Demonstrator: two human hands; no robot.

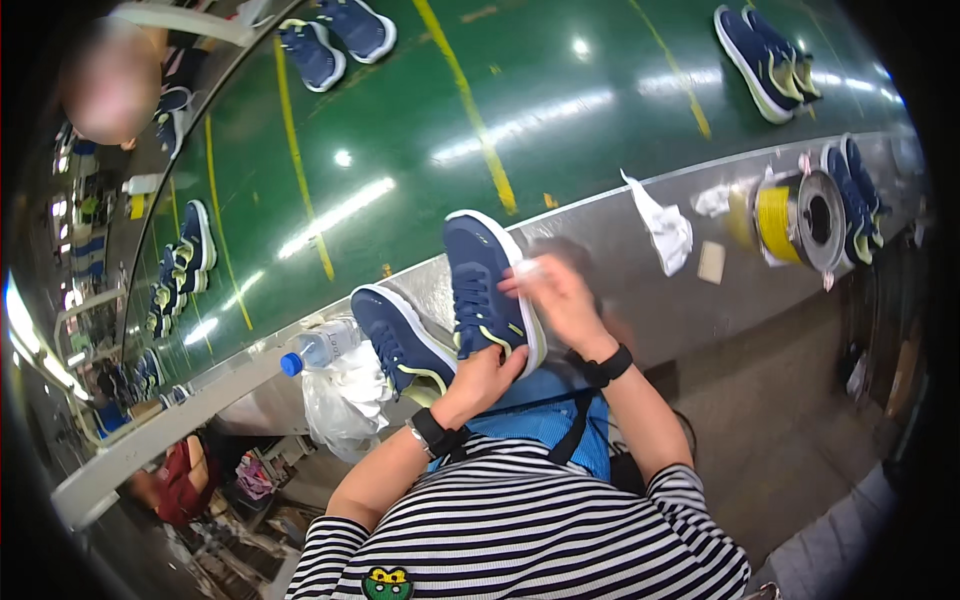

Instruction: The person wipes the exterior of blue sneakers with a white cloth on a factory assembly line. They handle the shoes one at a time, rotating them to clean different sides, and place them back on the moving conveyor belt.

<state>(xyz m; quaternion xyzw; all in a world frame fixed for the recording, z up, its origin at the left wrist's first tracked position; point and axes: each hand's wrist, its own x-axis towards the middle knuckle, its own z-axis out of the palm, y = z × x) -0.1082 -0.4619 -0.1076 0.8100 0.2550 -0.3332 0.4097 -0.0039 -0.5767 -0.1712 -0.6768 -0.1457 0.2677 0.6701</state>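
A navy sneaker (472,262) with a white sole and lime trim is tilted up in front of me, toe pointing away. My left hand (482,382) grips it at the heel end. Close against the sole's right side is my right hand (562,302), its fingers pinched on a small white piece (530,268); blur hides exactly what that piece is. The other navy sneaker (392,328) rests just left of the held one, on the metal ledge (620,290).
Beyond the ledge runs a green conveyor belt (380,130) carrying several navy sneakers (760,65). A bottle (328,343) and a plastic bag (340,410) with white tissue lie left. Rightward are a white cloth (662,228), a beige block (711,262) and a metal can (800,220).
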